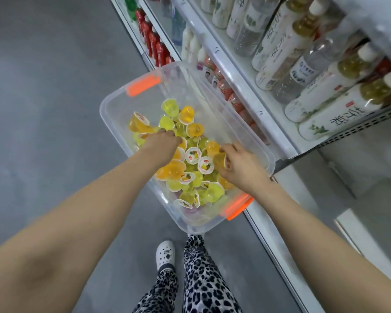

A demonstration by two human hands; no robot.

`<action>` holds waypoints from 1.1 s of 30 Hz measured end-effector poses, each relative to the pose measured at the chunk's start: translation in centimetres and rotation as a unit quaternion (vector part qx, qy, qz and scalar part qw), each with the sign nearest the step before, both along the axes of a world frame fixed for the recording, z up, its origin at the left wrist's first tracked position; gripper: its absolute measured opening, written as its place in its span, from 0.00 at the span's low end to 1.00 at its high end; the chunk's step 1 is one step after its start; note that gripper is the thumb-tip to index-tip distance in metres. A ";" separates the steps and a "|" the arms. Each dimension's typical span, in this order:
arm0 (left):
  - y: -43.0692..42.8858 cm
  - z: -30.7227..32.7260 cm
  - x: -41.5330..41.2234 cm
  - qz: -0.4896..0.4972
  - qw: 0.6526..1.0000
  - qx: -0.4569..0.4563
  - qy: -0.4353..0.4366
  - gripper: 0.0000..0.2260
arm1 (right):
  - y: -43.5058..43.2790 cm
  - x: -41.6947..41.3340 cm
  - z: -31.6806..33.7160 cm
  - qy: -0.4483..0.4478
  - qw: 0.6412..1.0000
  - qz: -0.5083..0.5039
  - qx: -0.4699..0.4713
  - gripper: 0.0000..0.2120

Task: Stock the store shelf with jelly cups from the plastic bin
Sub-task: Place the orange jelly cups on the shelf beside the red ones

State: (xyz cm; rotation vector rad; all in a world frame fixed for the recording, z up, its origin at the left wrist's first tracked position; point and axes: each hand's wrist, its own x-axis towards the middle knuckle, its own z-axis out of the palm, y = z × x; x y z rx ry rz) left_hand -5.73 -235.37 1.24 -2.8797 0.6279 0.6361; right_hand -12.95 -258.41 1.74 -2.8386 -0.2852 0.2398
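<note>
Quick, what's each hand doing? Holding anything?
Left hand: fingers down among the cups, grip cannot be told.
Right hand: closed, holding an orange cup.

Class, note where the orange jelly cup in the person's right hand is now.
Head view, right of centre: the orange jelly cup is pinched by the right hand over the pile inside the plastic bin, on the side nearest the shelf.

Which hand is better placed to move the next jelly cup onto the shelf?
Right. The right hand grips an orange jelly cup and lies nearer the shelf. The left hand reaches among the cups on the bin's far side; whether it holds one is hidden.
</note>
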 end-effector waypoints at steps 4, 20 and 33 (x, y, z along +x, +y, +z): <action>-1.2 -1.7 0.9 -0.047 0.992 0.118 -0.003 0.19 | 0.0 0.3 -0.7 -0.011 1.000 -0.004 0.024 0.21; 0.3 4.1 -3.3 0.207 0.918 -0.340 0.001 0.28 | 0.4 -1.2 2.6 0.018 0.963 -0.175 0.203 0.24; -6.3 11.9 -11.9 0.044 0.843 -0.533 0.047 0.17 | -5.7 -14.4 12.6 -0.151 0.955 -0.230 0.111 0.23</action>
